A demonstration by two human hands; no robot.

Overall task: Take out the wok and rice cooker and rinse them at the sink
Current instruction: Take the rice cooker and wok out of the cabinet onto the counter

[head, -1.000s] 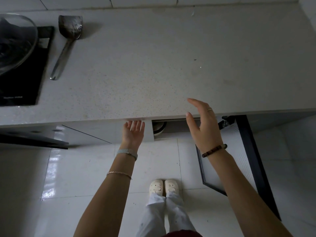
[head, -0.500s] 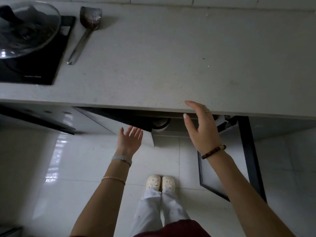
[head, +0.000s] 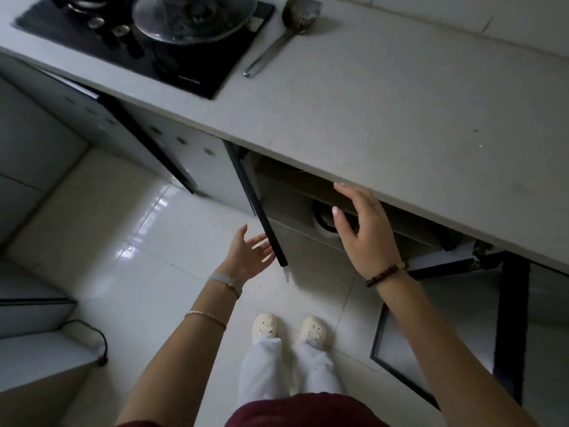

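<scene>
Under the grey counter (head: 385, 118) the cabinet stands with both doors swung out. A white rounded appliance with a dark ring (head: 321, 218), possibly the rice cooker, shows on the cabinet shelf, mostly hidden by the counter edge and my hand. My right hand (head: 366, 232) is open, fingers straight, reaching in front of that opening just below the counter edge. My left hand (head: 249, 257) is open, palm up, its fingers at the outer edge of the left cabinet door (head: 261, 217). No wok is visible inside the cabinet.
A black cooktop (head: 191, 66) at the counter's back left carries a glass lid (head: 194, 16). A metal spatula (head: 286, 32) lies beside it. The right cabinet door (head: 508, 318) hangs open over the white tiled floor. My feet (head: 289, 328) stand before the cabinet.
The left cabinet door has swung further open, my left hand following its edge outward. The view has turned left and down. My right hand stays below the counter edge.
</scene>
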